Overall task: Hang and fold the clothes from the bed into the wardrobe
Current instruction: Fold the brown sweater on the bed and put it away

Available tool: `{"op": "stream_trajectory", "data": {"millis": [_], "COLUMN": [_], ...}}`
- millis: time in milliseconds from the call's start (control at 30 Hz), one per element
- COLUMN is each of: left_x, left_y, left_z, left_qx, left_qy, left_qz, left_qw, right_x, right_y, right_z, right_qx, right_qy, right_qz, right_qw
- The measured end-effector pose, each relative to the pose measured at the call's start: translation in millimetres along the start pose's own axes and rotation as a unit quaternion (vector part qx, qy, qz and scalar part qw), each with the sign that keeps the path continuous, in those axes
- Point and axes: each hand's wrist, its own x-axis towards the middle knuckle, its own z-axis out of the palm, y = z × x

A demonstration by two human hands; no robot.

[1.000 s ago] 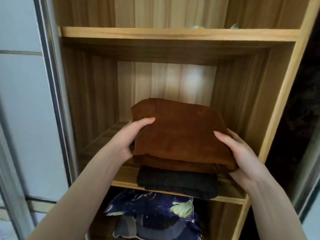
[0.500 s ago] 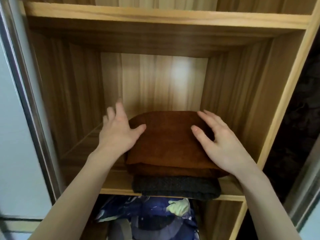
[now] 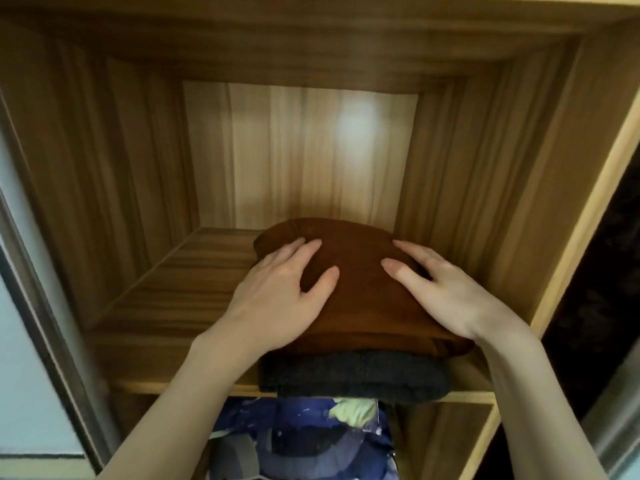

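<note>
Nearest you, under both forearms, a dark blue patterned bundle (image 3: 298, 441) fills the compartment below the shelf; w/ a pale green patch showing, can't tell what garment it is.

Just below your wrists, the charcoal knit (image 3: 353, 379) lies folded at the shelf's (image 3: 166, 306) front lip, its front edge about flush w/ or slightly over it. It's the base of the stack, prob. why the brown piece sits so far forward.

Your left hand (image 3: 277, 296) lies flat on the brown garment's (image 3: 360, 299) left side, fingers straight and spread, thumb angled inward, nothing gripped. Your right hand (image 3: 446, 292) mirrors it on the right side, fingers long and relaxed, palm down, also holding nothing. Both look placed to press and settle the fold so it stays squared on the knit rather than sliding off.

The brown garment itself: rust-brown, soft, fuzzy-looking fabric, folded into a thick rounded pad, far edge domed, near edge showing at least two layers. It sits on top of the charcoal knit, toward the right half of the shelf, near the right side wall.

Left of your left hand the shelf board is bare wood. Beyond your fingertips, the back panel (image 3: 298, 150) w/ a soft light glare.
</note>
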Motion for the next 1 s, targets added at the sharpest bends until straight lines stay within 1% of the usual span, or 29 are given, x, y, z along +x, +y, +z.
{"op": "stream_trajectory", "data": {"millis": [67, 133, 200, 333, 433, 567, 633, 700, 800, 900, 1000], "left_x": [-1, -4, -6, -15, -29, -47, -57, -69, -86, -103, -115], "left_y": [-1, -1, -4, -12, -23, -35, -34, -27, -11, 8, 29], "left_z": [1, 1, 1, -1, 0, 4, 10, 18, 39, 65, 92], "left_qx": [0.0, 0.008, 0.006, -0.034, -0.064, -0.142, -0.178, -0.208, -0.243, -0.281, -0.303], "left_qy": [0.015, 0.039, 0.067, 0.109, 0.133, 0.115, 0.111, 0.106, 0.081, 0.074, 0.054], "left_qz": [0.016, 0.033, 0.061, 0.147, 0.23, 0.346, 0.4, 0.44, 0.471, 0.482, 0.481], "left_qw": [1.0, 0.999, 0.996, 0.982, 0.962, 0.92, 0.892, 0.867, 0.844, 0.827, 0.821], "right_x": [-7, -16, -29, -59, -92, -152, -181, -208, -247, -287, -324], "right_y": [-3, -9, -17, -40, -54, -64, -65, -66, -65, -61, -54], "right_z": [3, 8, 16, 37, 56, 81, 94, 106, 118, 121, 117], "right_qx": [0.001, -0.016, -0.051, -0.126, -0.181, -0.253, -0.312, -0.344, -0.376, -0.398, -0.416], "right_qy": [0.025, 0.089, 0.164, 0.275, 0.313, 0.351, 0.372, 0.395, 0.422, 0.444, 0.454], "right_qz": [-0.011, -0.035, -0.059, -0.07, -0.064, -0.008, 0.034, 0.079, 0.139, 0.19, 0.237], "right_qw": [1.0, 0.995, 0.983, 0.951, 0.93, 0.901, 0.874, 0.848, 0.813, 0.78, 0.751]}}
